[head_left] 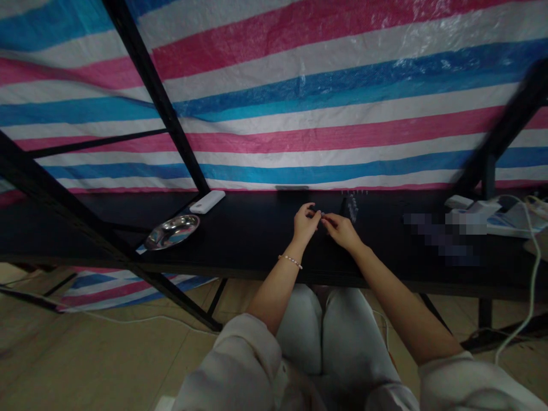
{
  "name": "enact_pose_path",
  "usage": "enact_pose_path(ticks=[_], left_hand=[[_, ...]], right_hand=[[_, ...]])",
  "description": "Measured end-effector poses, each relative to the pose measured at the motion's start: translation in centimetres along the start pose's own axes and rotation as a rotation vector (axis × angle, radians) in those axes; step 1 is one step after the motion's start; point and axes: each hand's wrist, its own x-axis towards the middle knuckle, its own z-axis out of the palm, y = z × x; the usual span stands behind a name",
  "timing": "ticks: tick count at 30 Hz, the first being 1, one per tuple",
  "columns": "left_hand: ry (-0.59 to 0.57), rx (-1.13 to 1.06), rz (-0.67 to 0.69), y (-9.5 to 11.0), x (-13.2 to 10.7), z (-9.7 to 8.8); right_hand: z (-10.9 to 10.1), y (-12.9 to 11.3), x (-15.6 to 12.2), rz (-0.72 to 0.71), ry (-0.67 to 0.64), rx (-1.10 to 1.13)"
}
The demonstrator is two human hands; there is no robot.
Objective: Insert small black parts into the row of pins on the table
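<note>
Pale sleeves (pixel 246 357); hands (pixel 305 226) (pixel 343 232) hold tiny piece (pixel 322 216), axis indistinct.

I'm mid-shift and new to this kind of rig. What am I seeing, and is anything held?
No machine here: one head-worn camera looks forward and down on a person's two bare hands. The left hand, with a bracelet on its wrist, nearly meets the right hand over a black table. Their fingertips seem to pinch something too small to identify. Small clear pieces lie just beyond the right hand. Toward the left are a shiny metal dish and a white rectangular object.
</note>
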Motion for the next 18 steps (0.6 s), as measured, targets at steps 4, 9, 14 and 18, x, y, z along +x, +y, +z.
enact_pose_path(ticks=[4,9,14,18], left_hand=[[-0.025,0.044,0.043,0.19,-0.25,0.05],[-0.066,0.017,0.074,0.34,-0.43,0.13],[-0.047,-0.011,0.11,0.4,-0.43,0.13],[-0.021,-0.033,0.11,0.64,-0.49,0.12]], right_hand=[[-0.25,0.02,-0.42,0.033,-0.004,0.019],[-0.65,0.11,-0.59,0.039,0.017,-0.02],[-0.51,0.64,-0.57,0.02,0.034,-0.068],[-0.45,0.75,-0.56,0.018,0.029,-0.068]])
